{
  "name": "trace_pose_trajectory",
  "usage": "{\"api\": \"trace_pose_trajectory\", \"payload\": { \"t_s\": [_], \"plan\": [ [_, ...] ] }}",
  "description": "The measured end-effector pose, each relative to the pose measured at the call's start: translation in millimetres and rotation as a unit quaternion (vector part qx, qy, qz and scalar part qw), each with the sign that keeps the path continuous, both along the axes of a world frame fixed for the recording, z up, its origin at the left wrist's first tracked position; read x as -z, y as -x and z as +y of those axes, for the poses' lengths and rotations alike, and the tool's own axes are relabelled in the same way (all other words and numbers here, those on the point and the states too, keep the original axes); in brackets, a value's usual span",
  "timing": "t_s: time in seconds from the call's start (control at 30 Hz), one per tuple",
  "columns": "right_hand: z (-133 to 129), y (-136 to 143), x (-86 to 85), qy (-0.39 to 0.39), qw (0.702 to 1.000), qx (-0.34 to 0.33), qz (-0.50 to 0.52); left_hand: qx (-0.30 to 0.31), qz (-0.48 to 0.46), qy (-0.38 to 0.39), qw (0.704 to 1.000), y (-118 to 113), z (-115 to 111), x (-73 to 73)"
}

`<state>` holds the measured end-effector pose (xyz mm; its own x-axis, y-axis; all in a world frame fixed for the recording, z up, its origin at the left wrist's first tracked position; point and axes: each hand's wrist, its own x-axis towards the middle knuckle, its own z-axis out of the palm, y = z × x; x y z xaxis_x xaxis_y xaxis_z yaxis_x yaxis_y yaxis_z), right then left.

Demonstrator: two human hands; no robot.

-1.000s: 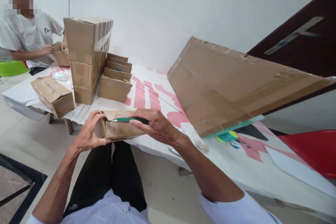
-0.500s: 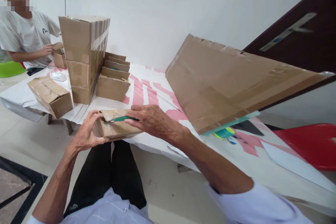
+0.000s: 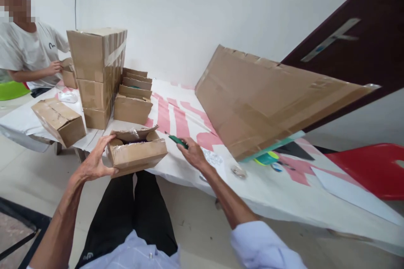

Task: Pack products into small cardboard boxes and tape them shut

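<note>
My left hand (image 3: 97, 160) grips the left end of a small cardboard box (image 3: 140, 156), with the thumb low on its front and the fingers at the top corner. The box sits at the table's near edge, above my lap. Its top flap stands up at the back, and the inside looks dark; I cannot make out what it holds. In my right hand (image 3: 193, 153) is a green utility knife (image 3: 177, 141), its tip directed left toward the box but apart from it.
Stacked taped boxes (image 3: 91, 59) rise at the left, beside open boxes (image 3: 132, 109) and a closed box (image 3: 59, 119). A large cardboard sheet (image 3: 268, 96) leans at the right. A tape roll (image 3: 239, 171) lies near my right forearm. Another person (image 3: 34, 54) handles a box at far left.
My right hand has drawn the knife away from the box, rightward over the table. The box's top flap has lifted open. My left hand keeps its grip on the end.
</note>
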<state>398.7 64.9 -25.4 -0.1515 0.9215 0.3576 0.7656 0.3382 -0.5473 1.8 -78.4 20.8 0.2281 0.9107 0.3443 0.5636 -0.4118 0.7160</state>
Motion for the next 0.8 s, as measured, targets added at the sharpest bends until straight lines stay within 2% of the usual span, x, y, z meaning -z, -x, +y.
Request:
{"api": "trace_pose_trajectory", "payload": {
  "t_s": [0.07, 0.1, 0.17, 0.23, 0.3, 0.4, 0.5, 0.57, 0.67, 0.73, 0.8],
  "plan": [
    [4, 5, 31.2, 0.01, 1.0, 0.017, 0.007, -0.006, -0.003, 0.016, 1.0, 3, 1, 2.0],
    [6, 7, 40.3, 0.008, 1.0, 0.017, 0.013, -0.008, -0.007, 0.025, 1.0, 5, 1, 3.0],
    [8, 12, 44.2, -0.003, 1.0, 0.014, 0.025, -0.01, -0.017, 0.046, 0.999, 7, 2, 4.4],
    [9, 20, 30.2, -0.022, 0.999, 0.019, 0.04, -0.009, -0.029, 0.064, 0.997, 9, 6, 4.6],
    [6, 33, 3.3, -0.064, 0.996, -0.003, 0.06, -0.003, -0.038, 0.074, 0.997, 8, 11, 4.2],
    [-10, 63, -44.3, -0.145, 0.975, -0.148, 0.077, 0.014, -0.059, 0.075, 0.995, 5, 20, 5.0],
    [-29, 95, -77.4, -0.138, 0.952, -0.272, 0.022, 0.017, -0.082, 0.077, 0.993, 0, 28, 8.1],
    [-37, 111, -86.0, -0.111, 0.949, -0.294, -0.035, 0.012, -0.088, 0.079, 0.993, -1, 30, 10.5],
    [-37, 123, -86.8, -0.079, 0.959, -0.254, -0.1, 0.007, -0.089, 0.08, 0.993, -1, 30, 12.1],
    [-32, 126, -86.2, -0.103, 0.965, -0.201, -0.13, 0.006, -0.082, 0.08, 0.993, 0, 29, 11.4],
    [-25, 129, -86.9, -0.161, 0.961, -0.161, -0.155, 0.007, -0.071, 0.079, 0.994, 0, 29, 10.3]
  ]
}}
